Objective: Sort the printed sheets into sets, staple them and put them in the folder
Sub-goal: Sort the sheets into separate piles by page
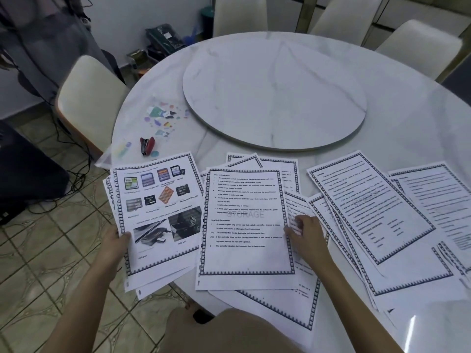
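Note:
My left hand grips a small stack of printed sheets by its left edge, partly past the table's rim; the top page shows memory-card photos. My right hand rests on the right edge of a text page marked STORAGE, fingers bent on the paper beside it. That page tops a loose pile in front of me. More bordered sheets fan out to the right. A red stapler lies beyond the left stack. A clear plastic folder with coloured stickers lies at the table's left edge.
The round white marble table carries a raised turntable in its middle. Cream chairs stand at the left and the far side. Cables and a dark bag lie on the tiled floor to the left.

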Tool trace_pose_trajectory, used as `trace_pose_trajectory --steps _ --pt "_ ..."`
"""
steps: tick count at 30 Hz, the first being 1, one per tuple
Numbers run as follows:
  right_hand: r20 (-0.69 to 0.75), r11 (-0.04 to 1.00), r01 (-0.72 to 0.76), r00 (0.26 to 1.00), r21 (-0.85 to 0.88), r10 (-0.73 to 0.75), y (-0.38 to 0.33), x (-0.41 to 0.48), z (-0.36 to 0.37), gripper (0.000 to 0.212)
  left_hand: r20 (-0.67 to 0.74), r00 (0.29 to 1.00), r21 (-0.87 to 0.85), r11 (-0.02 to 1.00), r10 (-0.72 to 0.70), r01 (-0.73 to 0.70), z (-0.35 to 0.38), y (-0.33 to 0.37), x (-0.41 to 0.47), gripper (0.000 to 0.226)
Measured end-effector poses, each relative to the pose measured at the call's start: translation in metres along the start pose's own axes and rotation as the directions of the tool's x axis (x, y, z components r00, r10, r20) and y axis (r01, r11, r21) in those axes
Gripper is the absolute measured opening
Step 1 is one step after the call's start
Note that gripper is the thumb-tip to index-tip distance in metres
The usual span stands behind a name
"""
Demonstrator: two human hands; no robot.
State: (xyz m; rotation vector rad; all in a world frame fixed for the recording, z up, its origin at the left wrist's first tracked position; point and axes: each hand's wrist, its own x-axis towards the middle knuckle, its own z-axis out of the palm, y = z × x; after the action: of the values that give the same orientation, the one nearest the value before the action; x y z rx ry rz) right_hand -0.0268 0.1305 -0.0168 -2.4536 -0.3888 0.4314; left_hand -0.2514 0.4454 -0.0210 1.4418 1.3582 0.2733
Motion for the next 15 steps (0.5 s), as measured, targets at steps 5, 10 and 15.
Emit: trace_pose_trajectory --steps 5,10,15 --pt "0.007 0.993 -0.033 0.999 -0.110 0.034 -0.009 -0.005 0.010 0.060 -0.009 1.000 0.010 1.000 -0.004 0.004 0.000 0.001 0.001 0.037" --pt "-0.004 0.996 -0.063 0.998 -0.063 0.063 -0.013 -0.007 0.018 0.056 -0.015 1.000 0.026 1.000 -0.009 0.010 0.000 0.000 0.001 0.036" --pt "0.019 0.994 -0.057 0.998 0.089 0.055 -0.019 -0.004 0.014 0.017 -0.018 1.000 0.018 1.000 -0.009 0.009 0.000 0.002 -0.001 0.036"
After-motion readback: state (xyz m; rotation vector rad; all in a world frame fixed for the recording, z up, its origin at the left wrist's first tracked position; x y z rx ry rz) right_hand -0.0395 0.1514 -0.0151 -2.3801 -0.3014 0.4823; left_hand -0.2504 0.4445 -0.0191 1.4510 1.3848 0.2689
